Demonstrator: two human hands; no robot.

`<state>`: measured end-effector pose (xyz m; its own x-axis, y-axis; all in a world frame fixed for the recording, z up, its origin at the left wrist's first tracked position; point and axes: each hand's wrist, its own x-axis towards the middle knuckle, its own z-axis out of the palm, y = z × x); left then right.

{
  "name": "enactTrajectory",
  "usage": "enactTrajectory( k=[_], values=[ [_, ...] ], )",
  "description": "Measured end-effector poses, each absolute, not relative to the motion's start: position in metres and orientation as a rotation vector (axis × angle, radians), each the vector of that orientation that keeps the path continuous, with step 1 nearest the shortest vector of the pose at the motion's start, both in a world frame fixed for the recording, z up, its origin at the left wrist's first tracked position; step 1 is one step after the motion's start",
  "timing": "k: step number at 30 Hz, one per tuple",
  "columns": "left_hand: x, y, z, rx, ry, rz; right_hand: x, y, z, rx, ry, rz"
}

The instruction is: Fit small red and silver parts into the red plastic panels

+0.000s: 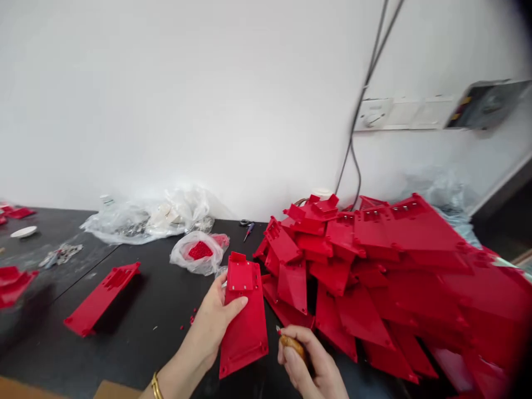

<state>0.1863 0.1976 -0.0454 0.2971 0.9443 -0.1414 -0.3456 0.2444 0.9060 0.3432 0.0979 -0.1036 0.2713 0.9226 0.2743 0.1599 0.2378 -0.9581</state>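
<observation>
A flat red plastic panel [245,327] with a hinged-looking flap at its top end is gripped in my left hand [211,316], thumb across its face. The panel is tilted up above the black table. Just right of its lower edge, my right hand [305,360] is closed around a tool with a rounded wooden handle [292,344]. Its short metal tip has something small and red at the end; the kind of tool is not clear. The tip is apart from the panel.
A large heap of red panels [369,277] fills the right side. On the left lie another red panel [102,299], a clear bag of small red parts [199,250], bags of metal parts [137,221] and a white dish [24,232]. A screwdriver [249,231] lies near the wall.
</observation>
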Motion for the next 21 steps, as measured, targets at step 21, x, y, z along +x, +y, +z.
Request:
enactTrajectory(
  k=[21],
  values=[
    [0.137, 0.182, -0.078, 1.89, 1.244, 0.907, 0.3, 0.137, -0.086, -1.45, -1.91, 0.318]
  ],
)
